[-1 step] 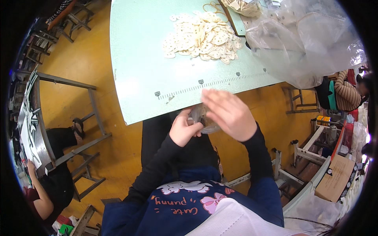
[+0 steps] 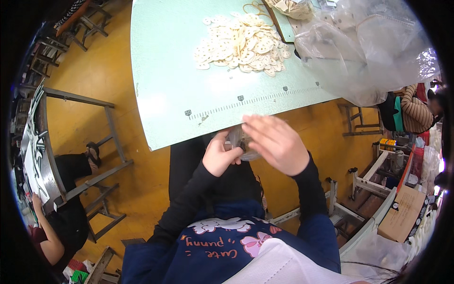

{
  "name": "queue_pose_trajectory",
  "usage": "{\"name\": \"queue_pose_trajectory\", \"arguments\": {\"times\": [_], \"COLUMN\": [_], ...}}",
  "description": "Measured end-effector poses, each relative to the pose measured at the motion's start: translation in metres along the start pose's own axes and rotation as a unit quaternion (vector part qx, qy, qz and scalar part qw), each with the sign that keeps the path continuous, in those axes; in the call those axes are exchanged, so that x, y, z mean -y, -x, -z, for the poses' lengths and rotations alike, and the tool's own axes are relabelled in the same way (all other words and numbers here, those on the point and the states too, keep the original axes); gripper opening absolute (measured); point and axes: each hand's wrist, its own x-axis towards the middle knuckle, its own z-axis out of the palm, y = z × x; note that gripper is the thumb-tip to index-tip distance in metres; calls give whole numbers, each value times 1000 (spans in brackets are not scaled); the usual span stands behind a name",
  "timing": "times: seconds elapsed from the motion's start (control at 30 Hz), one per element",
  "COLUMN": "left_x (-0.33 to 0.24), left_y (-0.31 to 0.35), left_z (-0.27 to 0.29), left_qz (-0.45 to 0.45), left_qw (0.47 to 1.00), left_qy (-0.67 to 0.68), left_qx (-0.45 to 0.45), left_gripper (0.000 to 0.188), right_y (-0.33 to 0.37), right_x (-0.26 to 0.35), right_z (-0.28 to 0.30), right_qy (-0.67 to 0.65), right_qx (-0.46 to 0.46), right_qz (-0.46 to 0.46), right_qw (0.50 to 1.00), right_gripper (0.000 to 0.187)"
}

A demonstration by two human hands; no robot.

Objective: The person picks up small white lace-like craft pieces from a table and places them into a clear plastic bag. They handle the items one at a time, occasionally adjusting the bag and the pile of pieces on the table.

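Just below the table's near edge, my left hand (image 2: 219, 156) grips a small clear plastic bag (image 2: 253, 153) between thumb and fingers. Something dark shows at the bag's mouth, too small to make out. My right hand (image 2: 276, 144) is above and to the right of the bag, its fingers stretched out toward the table edge and partly covering the bag. I see nothing in that hand. On the pale green tabletop (image 2: 165, 85) lies a heap of flat, cream, rounded pieces with small holes (image 2: 246, 45), beyond both hands.
A large clear plastic sack (image 2: 350, 52) covers the table's right side, near a rubber band (image 2: 255, 7). A printed scale runs along the near edge. At left, a co-worker's arm (image 2: 45, 225) rests at another table (image 2: 56, 180). A cardboard box (image 2: 402, 213) stands at right.
My right hand has dropped slightly toward the bag, away from the table edge. My left hand stays on the bag.
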Motion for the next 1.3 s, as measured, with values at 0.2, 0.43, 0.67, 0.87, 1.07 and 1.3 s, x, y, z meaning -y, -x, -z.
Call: {"name": "queue_pose_trajectory", "arguments": {"times": [0.2,0.43,0.67,0.87,1.07,1.3], "left_x": [0,-3,-2,-4,-6,-5], "left_y": [-2,-7,-8,-8,-7,-8], "left_z": [0,-1,1,1,0,-2], "left_qz": [0,-36,-21,-13,-5,-17], "left_qw": [1000,999,1000,1000,1000,1000], "left_qy": [-11,-17,-12,-15,-9,-11], "left_qx": [-5,-3,-5,-6,-7,-16], "left_gripper": [67,70,69,68,70,71], "right_y": [13,-51,-33,-17,-4,-11], "right_x": [4,-74,-45,-36,-42,-42], "right_z": [14,-6,-23,-16,-7,-8], "right_qy": [-5,102,97,90,87,69], "right_qx": [-17,-122,-49,-25,-25,-77], "right_qz": [-28,-130,-71,-78,-77,-111], "right_qw": [999,979,992,993,993,988], "right_gripper": [37,44,47,47,46,43]}}
